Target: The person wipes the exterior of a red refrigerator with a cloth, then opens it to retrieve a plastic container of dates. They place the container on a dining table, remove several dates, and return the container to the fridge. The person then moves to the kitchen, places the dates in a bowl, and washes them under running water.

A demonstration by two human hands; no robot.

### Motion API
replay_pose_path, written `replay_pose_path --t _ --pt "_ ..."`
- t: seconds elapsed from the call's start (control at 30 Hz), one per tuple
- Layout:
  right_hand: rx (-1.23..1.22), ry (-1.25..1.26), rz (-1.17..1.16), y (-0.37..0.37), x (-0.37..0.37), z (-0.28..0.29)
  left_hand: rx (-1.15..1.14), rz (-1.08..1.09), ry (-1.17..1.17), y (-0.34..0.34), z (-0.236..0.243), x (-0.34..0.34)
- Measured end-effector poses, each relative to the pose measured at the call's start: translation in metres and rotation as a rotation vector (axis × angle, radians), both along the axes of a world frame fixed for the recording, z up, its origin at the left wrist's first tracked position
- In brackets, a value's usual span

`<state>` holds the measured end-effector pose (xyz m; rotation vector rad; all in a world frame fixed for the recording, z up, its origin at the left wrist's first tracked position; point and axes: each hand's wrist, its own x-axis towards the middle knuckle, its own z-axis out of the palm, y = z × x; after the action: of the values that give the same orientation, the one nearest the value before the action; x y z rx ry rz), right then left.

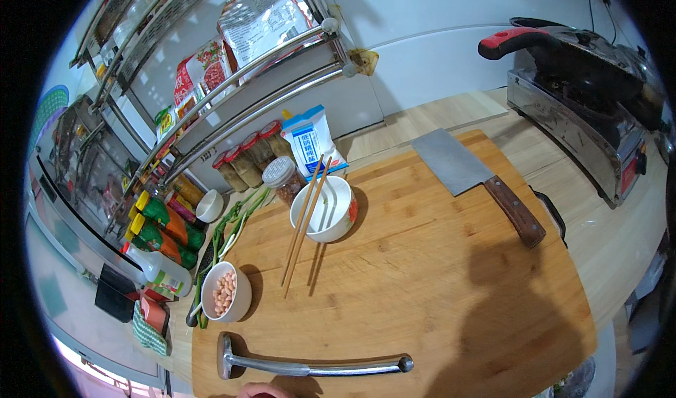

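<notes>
At the lower edge only a small part of a hand, seemingly my left hand [265,391], comes into view; its fingers are mostly hidden. Just above it, an all-metal hammer [310,369] lies on the wooden cutting board [394,285], its head to the left. A small white bowl of pinkish peanuts [224,294] stands near the board's left edge. Farther back, two wooden chopsticks [303,230] rest across a white bowl [343,211]. The cleaver [458,165] lies flat at the far right, its wooden handle toward me. My right hand is out of view.
Green onions [232,229] lie along the board's left side, near several bottles [165,271]. Behind the bowl stand a spice jar [284,179] and a white-and-blue bag [313,144]. A metal rack [253,63] overhangs there. A black pan [584,67] sits on a stove [563,137] at far right.
</notes>
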<state>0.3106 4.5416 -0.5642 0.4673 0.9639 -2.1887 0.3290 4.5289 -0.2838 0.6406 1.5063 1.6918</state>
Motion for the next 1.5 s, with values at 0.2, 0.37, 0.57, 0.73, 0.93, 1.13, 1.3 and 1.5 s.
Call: replay_pose_path --t 0.2,0.37,0.57,0.73,0.93,1.13,1.3,1.5 --pt "0.148 -0.043 -0.241 0.120 0.013 -0.045 -0.032 -0.043 0.033 -0.007 -0.002 -0.004" --pt "0.287 -0.092 -0.418 0.215 0.065 -0.063 0.010 -0.008 -0.165 -0.016 -0.006 -0.001" --pt "0.337 -0.148 -0.542 0.271 0.176 -0.039 -0.091 -0.008 -0.209 -0.012 -0.006 -0.003" --pt "0.805 -0.297 -0.245 0.263 0.271 0.042 -0.133 -0.010 -0.191 0.005 0.001 -0.001" --pt "0.860 -0.238 -0.298 0.273 0.338 0.151 -0.257 0.037 -0.457 0.032 0.017 -0.006" --pt "0.801 -0.192 -0.550 0.298 0.381 0.256 -0.167 0.136 -0.917 0.053 0.034 -0.005" --pt "0.894 -0.093 -0.636 0.310 0.365 0.322 -0.158 0.273 -0.737 0.057 0.025 -0.019" --pt "0.952 0.077 -0.603 0.313 0.289 0.334 -0.125 0.474 -0.717 0.045 0.032 -0.037"
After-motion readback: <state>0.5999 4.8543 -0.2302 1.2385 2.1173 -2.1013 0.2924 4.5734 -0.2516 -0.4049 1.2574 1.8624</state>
